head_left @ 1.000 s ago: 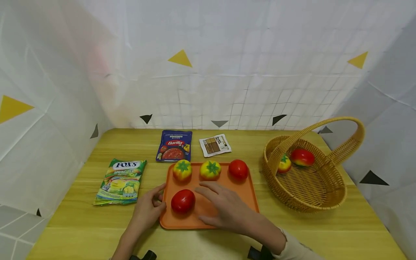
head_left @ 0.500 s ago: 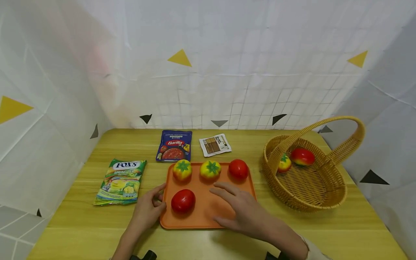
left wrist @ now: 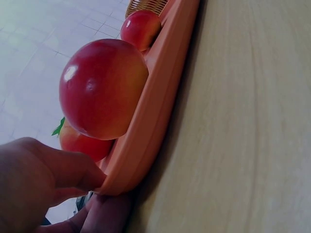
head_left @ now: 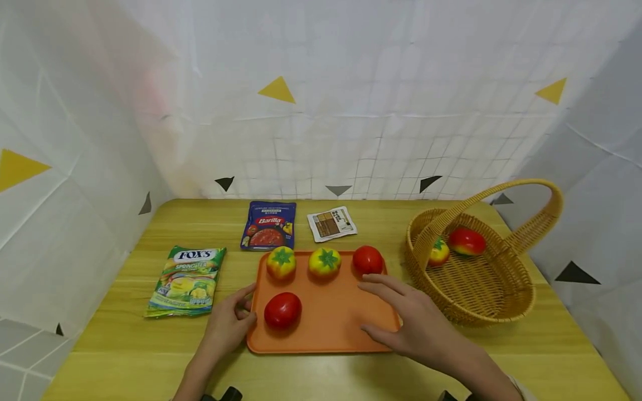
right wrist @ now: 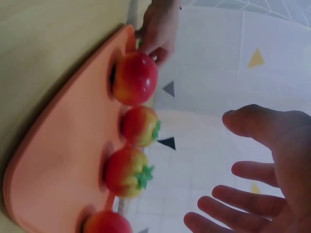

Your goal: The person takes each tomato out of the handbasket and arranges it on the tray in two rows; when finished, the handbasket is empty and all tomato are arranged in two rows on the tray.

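Note:
My left hand (head_left: 227, 324) pinches the left rim of an orange tray (head_left: 335, 326) between thumb and fingers, which the left wrist view shows closely. Just inside that rim lies a glossy red toy fruit (head_left: 283, 311). Along the tray's far side sit two red-yellow toy fruits with green leafy tops, one at left (head_left: 281, 263) and one in the middle (head_left: 325, 263), and a red toy fruit (head_left: 368, 260) at right. My right hand (head_left: 413, 323) hovers over the tray's right end, holding nothing; its fingers are spread in the right wrist view (right wrist: 272, 179).
A wicker basket (head_left: 476, 289) with a tall handle stands right of the tray, holding a red toy fruit (head_left: 467, 241) and a leafy-topped one (head_left: 439, 253). A FOX'S candy bag (head_left: 188, 281) lies left; a Barilla pouch (head_left: 269, 225) and a small white packet (head_left: 332, 224) lie behind.
My right hand has moved right, from beside the near red toy fruit to the tray's right end. My left hand stays on the rim, and the toy fruits have not moved.

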A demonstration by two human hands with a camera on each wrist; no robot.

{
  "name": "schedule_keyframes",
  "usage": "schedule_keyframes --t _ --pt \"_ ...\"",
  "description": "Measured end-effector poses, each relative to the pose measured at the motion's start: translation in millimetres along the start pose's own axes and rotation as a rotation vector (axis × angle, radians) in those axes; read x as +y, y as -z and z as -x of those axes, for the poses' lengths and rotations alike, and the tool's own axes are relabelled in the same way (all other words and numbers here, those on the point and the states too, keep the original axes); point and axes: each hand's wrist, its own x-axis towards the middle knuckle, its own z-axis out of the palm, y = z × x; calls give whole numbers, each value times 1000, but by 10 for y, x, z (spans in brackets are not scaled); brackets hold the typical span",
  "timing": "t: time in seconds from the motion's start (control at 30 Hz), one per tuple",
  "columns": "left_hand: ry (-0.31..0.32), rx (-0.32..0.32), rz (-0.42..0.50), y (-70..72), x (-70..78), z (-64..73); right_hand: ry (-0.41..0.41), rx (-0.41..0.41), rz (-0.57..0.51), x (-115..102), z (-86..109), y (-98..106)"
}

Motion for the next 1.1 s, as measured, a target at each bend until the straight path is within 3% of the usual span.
schedule_keyframes --t 0.3,0.57,0.87,1.1 --pt "-8 5 3 17 40 -7 -37 49 47 81 100 207" --pt "-4 -2 3 23 49 -17 -57 146 166 214 213 462" --pt "11 -8 26 2 32 14 -73 193 232 570 276 743" --pt "25 -8 26 -7 16 5 -140 195 241 823 280 879"
